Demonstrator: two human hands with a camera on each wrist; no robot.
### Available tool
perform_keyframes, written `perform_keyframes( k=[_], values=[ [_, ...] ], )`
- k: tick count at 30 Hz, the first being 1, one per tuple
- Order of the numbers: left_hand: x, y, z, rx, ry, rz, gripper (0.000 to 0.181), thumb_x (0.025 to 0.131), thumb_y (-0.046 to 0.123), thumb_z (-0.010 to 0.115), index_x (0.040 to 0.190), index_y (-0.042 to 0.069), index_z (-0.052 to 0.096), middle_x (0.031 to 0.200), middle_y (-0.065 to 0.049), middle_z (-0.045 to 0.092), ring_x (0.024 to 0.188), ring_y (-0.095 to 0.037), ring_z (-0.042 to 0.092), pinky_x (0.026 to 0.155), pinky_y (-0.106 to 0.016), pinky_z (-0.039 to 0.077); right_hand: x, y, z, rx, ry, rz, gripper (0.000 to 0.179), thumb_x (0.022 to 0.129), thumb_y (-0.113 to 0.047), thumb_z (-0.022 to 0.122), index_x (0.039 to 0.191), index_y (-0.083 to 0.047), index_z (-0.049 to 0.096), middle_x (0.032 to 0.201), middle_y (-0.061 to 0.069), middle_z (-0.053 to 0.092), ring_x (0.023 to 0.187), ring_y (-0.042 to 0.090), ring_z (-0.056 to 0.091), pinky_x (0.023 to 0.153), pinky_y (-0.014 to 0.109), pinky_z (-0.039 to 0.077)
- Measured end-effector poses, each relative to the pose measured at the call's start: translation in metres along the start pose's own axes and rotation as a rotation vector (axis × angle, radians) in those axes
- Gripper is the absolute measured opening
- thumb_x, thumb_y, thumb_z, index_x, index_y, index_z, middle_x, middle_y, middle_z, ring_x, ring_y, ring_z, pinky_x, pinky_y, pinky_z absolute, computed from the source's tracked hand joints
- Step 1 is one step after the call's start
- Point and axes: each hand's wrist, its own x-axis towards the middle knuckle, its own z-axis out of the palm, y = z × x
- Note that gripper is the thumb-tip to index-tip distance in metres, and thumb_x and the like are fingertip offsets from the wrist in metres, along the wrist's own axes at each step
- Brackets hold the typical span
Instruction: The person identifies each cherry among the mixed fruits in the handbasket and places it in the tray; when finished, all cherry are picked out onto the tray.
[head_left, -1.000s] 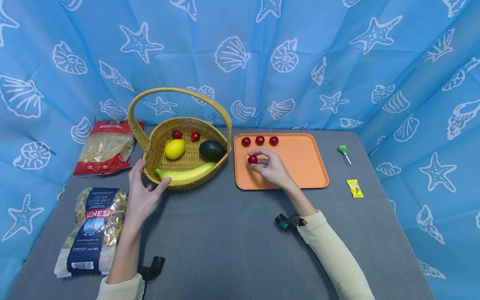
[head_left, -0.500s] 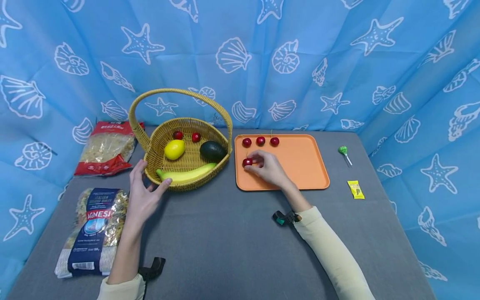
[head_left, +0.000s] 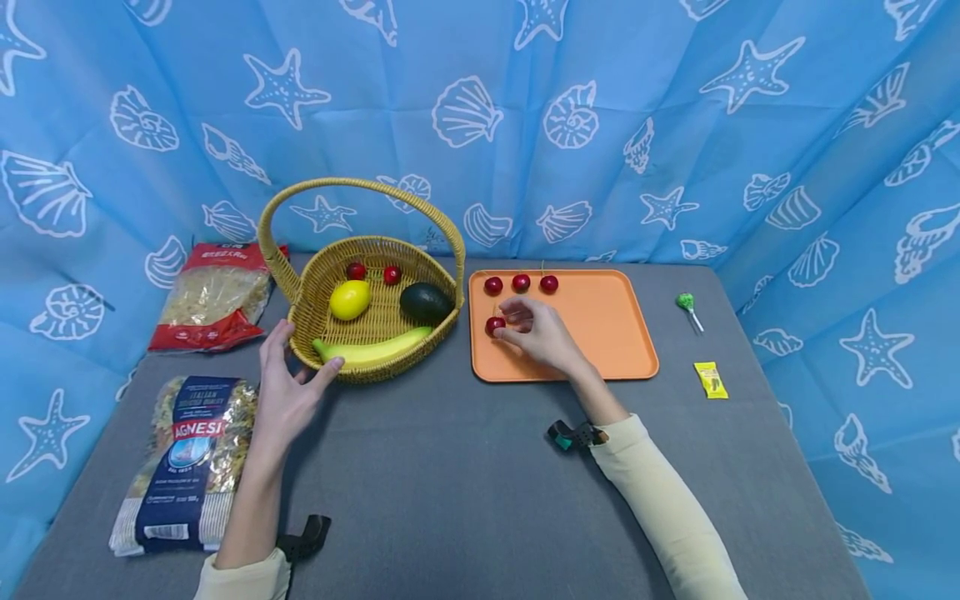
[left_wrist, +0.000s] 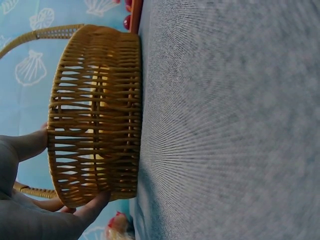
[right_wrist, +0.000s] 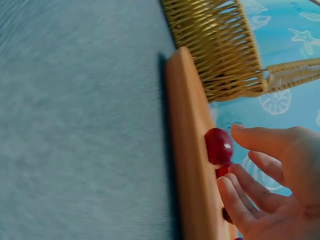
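My left hand [head_left: 288, 396] grips the near-left side of a yellow wicker basket [head_left: 442, 332], thumb over the rim and fingers along the outer wall. Inside the basket lie a banana [head_left: 375, 349], a lemon [head_left: 349, 300], an avocado [head_left: 424, 302] and two cherries [head_left: 392, 275]. Over the orange tray [head_left: 611, 333], my right hand [head_left: 543, 333] has its thumb and fingers parted beside a dark red cherry [head_left: 493, 326]. That cherry [right_wrist: 218, 146] rests on the tray, and a small gap separates it from the fingertips in the right wrist view.
Three cherries with stems [head_left: 521, 282] form a row along the tray's back edge. A red-and-clear food bag [head_left: 213, 296] and an Agnesi pasta bag [head_left: 187, 458] lie at left. On the right are a green lollipop [head_left: 686, 302] and a yellow wrapped sweet [head_left: 710, 380].
The right hand has brought the cherry slightly left and down onto the tray, then its fingers have loosened from it. The left hand has stayed on the basket.
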Motion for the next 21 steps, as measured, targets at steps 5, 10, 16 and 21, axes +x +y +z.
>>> perform_keyframes(
  k=[5, 10, 16, 21],
  values=[
    [0.0, -0.001, 0.0, -0.011, 0.006, 0.008, 0.101, 0.101, 0.025, 0.079, 0.174, 0.007, 0.012, 0.185, -0.011, 0.003, 0.17, -0.041, 0.013, 0.128, -0.071, 0.041, -0.008, -0.017, -0.007, 0.082, 0.064, -0.064, 0.037, 0.098, -0.011, 0.08, 0.13, 0.003, 0.068, 0.128, 0.024, 0.073, 0.116, 0.035, 0.074, 0.105, 0.052, 0.067],
    [0.0, -0.001, 0.001, -0.011, 0.018, 0.011, 0.101, 0.1, 0.022, 0.08, 0.174, 0.006, 0.013, 0.184, -0.011, 0.005, 0.169, -0.04, 0.014, 0.128, -0.071, 0.04, -0.021, -0.05, -0.006, 0.16, 0.046, -0.218, 0.033, 0.097, -0.004, 0.079, 0.126, 0.005, 0.068, 0.126, 0.026, 0.072, 0.111, 0.036, 0.076, 0.102, 0.05, 0.068],
    [0.0, 0.0, 0.002, -0.008, 0.013, 0.006, 0.101, 0.1, 0.024, 0.08, 0.174, 0.007, 0.013, 0.184, -0.011, 0.004, 0.169, -0.041, 0.014, 0.128, -0.071, 0.04, -0.024, -0.086, 0.01, 0.227, -0.024, -0.325, 0.032, 0.096, -0.001, 0.079, 0.126, 0.002, 0.07, 0.122, 0.022, 0.073, 0.105, 0.03, 0.075, 0.098, 0.04, 0.07],
    [0.0, 0.0, 0.001, -0.013, 0.01, 0.002, 0.101, 0.1, 0.024, 0.079, 0.175, 0.008, 0.013, 0.185, -0.01, 0.004, 0.169, -0.041, 0.015, 0.128, -0.071, 0.04, -0.01, -0.109, 0.03, 0.272, -0.094, -0.364, 0.031, 0.097, -0.001, 0.077, 0.127, 0.001, 0.068, 0.122, 0.019, 0.072, 0.107, 0.026, 0.074, 0.099, 0.043, 0.069]
  ],
)
